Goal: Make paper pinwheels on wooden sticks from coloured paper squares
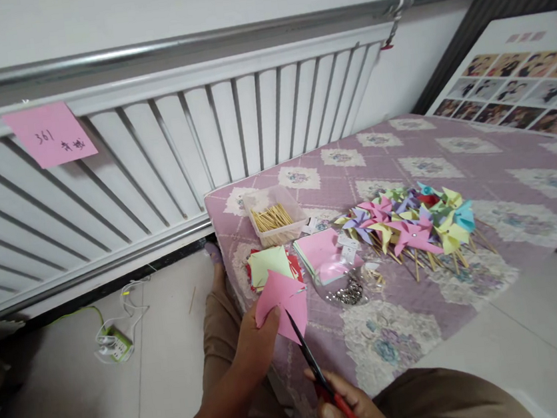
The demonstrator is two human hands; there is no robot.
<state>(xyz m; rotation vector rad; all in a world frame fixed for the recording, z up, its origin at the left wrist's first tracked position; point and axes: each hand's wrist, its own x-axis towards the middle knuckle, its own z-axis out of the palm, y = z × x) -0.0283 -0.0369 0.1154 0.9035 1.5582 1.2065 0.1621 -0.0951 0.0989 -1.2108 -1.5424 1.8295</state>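
Observation:
My left hand (pixel 259 337) pinches a square of pink paper (pixel 293 303) by its left side, thumb on top. A slit shows near the paper's right corner. My right hand (pixel 349 407) grips a pair of scissors (pixel 315 366) with red handles and dark blades. The blades reach up to the lower part of the pink paper, near its middle. Just beyond the paper sits a stack of pale green and red paper (pixel 269 264). Beside it lies a stack of pink paper squares (pixel 321 251), partly in clear plastic.
A clear plastic box (pixel 281 235) of wooden sticks stands behind the stacks. Metal fasteners (pixel 349 293) lie nearby. Several finished paper pinwheels (pixel 414 227) are heaped on the right of the floral tablecloth (pixel 394 343). A white radiator (pixel 228 121) runs along the wall; a green power strip (pixel 117 345) lies on the floor.

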